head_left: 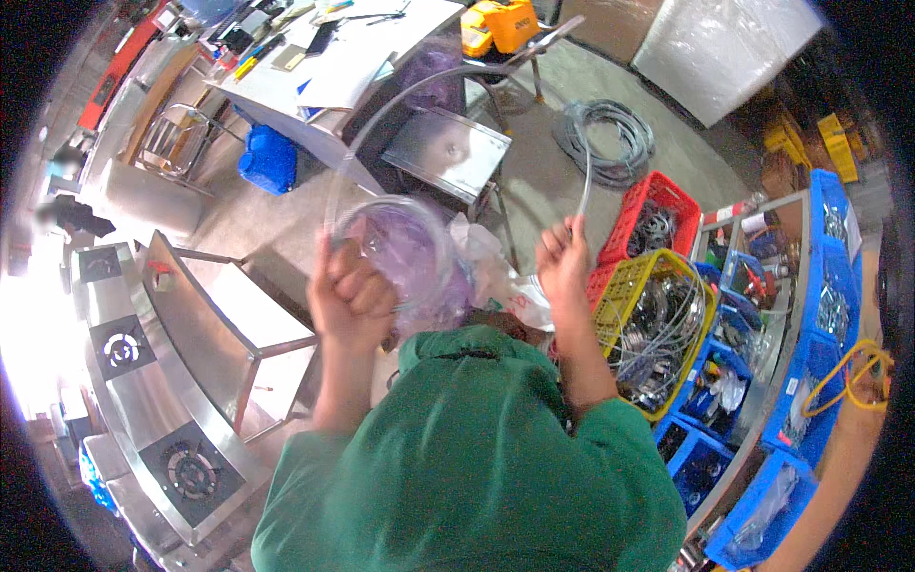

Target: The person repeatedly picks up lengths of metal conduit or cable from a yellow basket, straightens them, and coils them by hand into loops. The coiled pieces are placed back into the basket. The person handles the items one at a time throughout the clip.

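My left hand [355,291] is raised in front of me, its fingers closed round a pale flexible hose [345,162]. From that fist the hose arcs up and over toward the white table, its far part blurred. A translucent loop [446,250] beside the left fist looks like more hose, though I cannot tell if it joins. My right hand [562,255] is closed on a grey hose [586,181] that runs up to a coil [624,167] on the floor. Whether both hands hold one length is unclear.
Purple plastic [405,253] lies beyond my left hand. Red [634,205] and yellow [658,415] crates stand to the right, the yellow one full of tubing, next to blue parts bins [701,477]. A steel stove top [157,400] stands left; a white table [315,81] is ahead.
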{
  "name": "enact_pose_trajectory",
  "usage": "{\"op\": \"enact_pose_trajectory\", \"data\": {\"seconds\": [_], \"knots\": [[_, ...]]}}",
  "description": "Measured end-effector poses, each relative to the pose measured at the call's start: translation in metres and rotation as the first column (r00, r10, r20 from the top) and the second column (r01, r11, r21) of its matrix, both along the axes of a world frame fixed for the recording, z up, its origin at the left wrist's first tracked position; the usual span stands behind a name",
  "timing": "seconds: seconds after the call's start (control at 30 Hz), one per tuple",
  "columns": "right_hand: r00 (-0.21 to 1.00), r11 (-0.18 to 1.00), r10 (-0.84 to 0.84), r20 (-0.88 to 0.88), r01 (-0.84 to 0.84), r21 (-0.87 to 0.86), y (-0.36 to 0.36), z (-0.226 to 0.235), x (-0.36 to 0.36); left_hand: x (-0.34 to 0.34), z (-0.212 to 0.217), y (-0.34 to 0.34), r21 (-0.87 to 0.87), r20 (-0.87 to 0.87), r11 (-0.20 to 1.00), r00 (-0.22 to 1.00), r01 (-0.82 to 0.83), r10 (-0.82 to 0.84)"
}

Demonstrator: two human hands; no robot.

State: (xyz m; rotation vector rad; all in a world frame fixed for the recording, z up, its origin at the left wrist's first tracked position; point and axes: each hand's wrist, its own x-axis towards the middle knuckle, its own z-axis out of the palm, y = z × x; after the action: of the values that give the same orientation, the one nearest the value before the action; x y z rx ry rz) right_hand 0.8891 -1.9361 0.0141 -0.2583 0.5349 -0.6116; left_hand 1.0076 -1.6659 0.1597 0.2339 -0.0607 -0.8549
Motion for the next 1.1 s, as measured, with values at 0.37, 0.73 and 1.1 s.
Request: {"op": "enact_pose_trajectory", "data": {"seconds": [0.37, 0.73, 1.1], "knots": [[0.889, 0.944, 0.156, 0.431, -0.263, 0.199, 0.042, 0.018, 0.051, -0.027, -0.029, -0.061, 0.258, -0.078, 0.961, 0.994, 0.097, -0.08], [0.865, 0.839, 0.424, 0.268, -0.486, 0.243, 0.086, 0.03, 0.034, -0.007, -0.075, -0.079, 0.434, 0.08, 0.881, 0.982, -0.189, 0.171], [0.502, 0.502, 0.863, 0.059, -0.865, 0.026, 0.075, 0.015, 0.021, -0.027, -0.094, -0.08, 0.638, 0.533, 0.679, 0.845, -0.363, -0.048]]}}
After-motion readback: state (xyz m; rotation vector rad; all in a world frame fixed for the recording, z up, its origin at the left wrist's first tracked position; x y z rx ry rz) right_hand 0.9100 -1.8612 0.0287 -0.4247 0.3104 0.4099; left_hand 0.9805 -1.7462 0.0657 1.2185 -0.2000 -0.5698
